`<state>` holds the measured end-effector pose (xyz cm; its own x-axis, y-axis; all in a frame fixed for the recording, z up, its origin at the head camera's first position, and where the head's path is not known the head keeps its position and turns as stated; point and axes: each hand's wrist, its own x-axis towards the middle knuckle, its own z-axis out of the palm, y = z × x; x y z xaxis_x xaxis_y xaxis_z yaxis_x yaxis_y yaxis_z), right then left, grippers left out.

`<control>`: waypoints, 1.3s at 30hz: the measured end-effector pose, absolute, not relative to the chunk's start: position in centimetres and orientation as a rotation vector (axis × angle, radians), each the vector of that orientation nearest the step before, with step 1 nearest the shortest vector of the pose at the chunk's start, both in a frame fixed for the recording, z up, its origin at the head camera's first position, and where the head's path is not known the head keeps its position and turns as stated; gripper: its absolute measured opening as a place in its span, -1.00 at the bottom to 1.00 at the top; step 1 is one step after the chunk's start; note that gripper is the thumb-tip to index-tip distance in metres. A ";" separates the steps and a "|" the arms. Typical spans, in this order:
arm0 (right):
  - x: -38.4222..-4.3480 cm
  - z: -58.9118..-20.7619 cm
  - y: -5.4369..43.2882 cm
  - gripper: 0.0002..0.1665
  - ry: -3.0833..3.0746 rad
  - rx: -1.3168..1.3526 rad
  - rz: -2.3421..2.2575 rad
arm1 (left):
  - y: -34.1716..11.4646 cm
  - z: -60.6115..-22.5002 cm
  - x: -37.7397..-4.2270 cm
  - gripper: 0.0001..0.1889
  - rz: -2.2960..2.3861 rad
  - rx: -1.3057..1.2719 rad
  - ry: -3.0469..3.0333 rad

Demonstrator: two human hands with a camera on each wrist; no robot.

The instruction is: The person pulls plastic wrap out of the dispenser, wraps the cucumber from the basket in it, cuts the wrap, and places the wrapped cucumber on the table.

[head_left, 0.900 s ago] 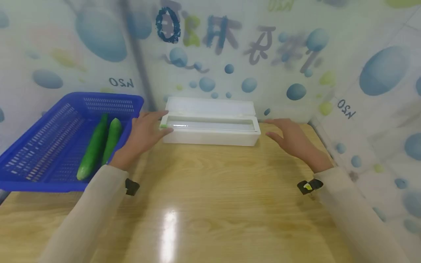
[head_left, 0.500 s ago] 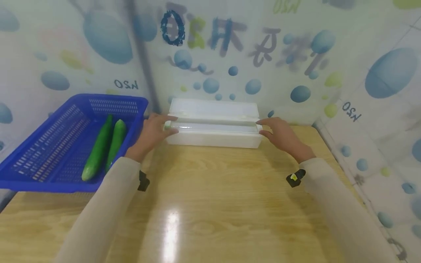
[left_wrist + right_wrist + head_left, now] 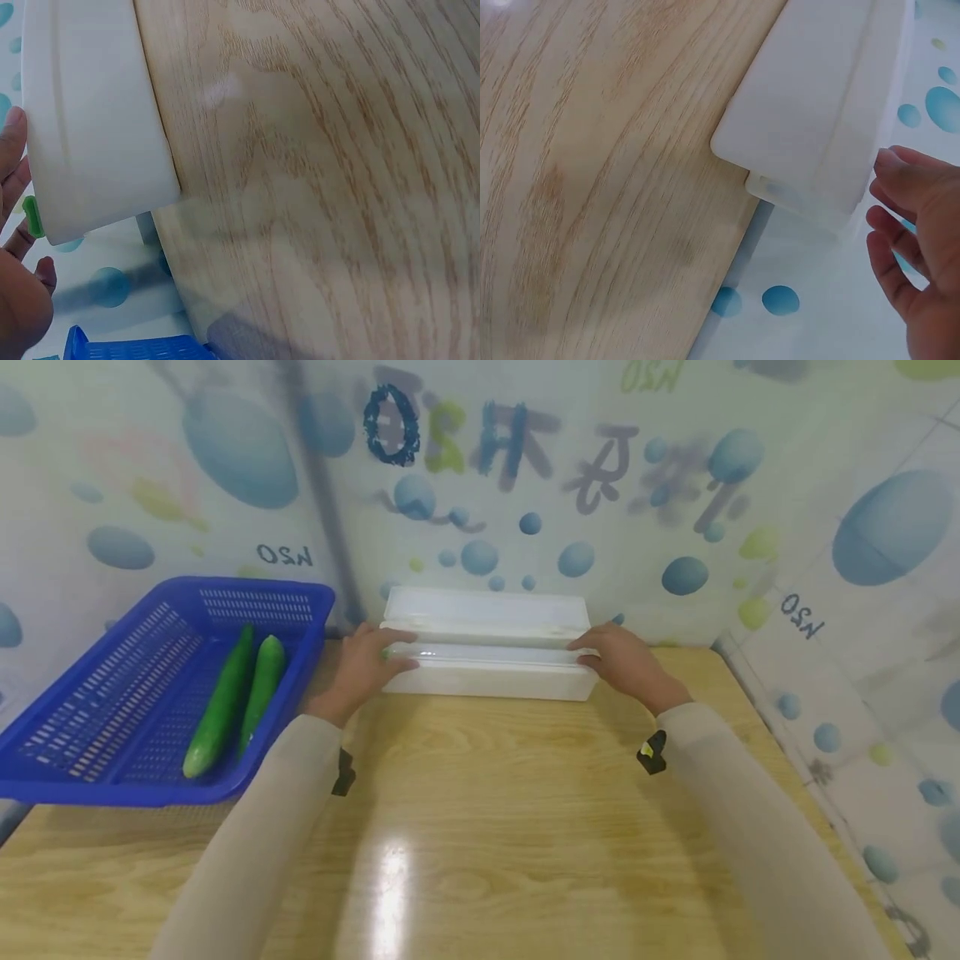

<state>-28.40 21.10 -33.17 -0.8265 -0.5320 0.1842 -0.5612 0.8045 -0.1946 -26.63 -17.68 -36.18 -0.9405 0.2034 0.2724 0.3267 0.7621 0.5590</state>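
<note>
A long white plastic wrap dispenser (image 3: 487, 681) stands at the table's back edge, its lid (image 3: 487, 608) tipped back against the wall. Along its top runs a glossy, clear strip (image 3: 480, 654), with a small green piece (image 3: 33, 217) poking out at the left end. My left hand (image 3: 365, 664) pinches around the upper left end, thumb in front and fingers behind. At the opposite end my right hand (image 3: 626, 664) does likewise, its fingertips (image 3: 887, 157) right at the rim in the right wrist view. What lies inside the dispenser is mostly hidden.
To the left, a blue plastic basket (image 3: 112, 792) holds two cucumbers, a longer cucumber (image 3: 219, 710) and a shorter cucumber (image 3: 264, 681). Wood-grain tabletop (image 3: 487, 827) lies in front of the dispenser. A wall (image 3: 480, 493) with blue bubble patterns rises close behind, another at right.
Both hands have moved inward onto the dispenser's ends. The right hand was apart from it at first and now has its fingers over the end. The dispenser and basket stay in place.
</note>
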 end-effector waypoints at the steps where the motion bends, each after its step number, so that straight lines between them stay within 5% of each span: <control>1: -28.4 -33.2 20.9 -0.71 -2.874 0.870 0.365 | -17.7 -36.2 -26.7 -0.58 -0.927 -0.415 -2.766; 9: -28.9 -33.9 20.6 -0.86 -2.871 0.765 0.536 | -17.6 -36.1 -26.7 -0.58 -0.910 -0.377 -2.778; 25: -29.1 -34.9 19.8 -0.78 -2.769 0.412 0.896 | -16.1 -35.7 -27.4 -0.59 -0.815 -0.365 -2.849; 39: -29.2 -35.2 19.4 -0.80 -2.706 0.286 1.077 | -15.8 -34.6 -27.4 -0.81 -0.438 -0.465 -2.764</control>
<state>-29.18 19.42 -35.25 -0.9580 -0.1000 0.2688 -0.2573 0.7135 -0.6516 -27.43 -15.81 -34.62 -0.9014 0.2654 0.3421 0.3582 0.9010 0.2448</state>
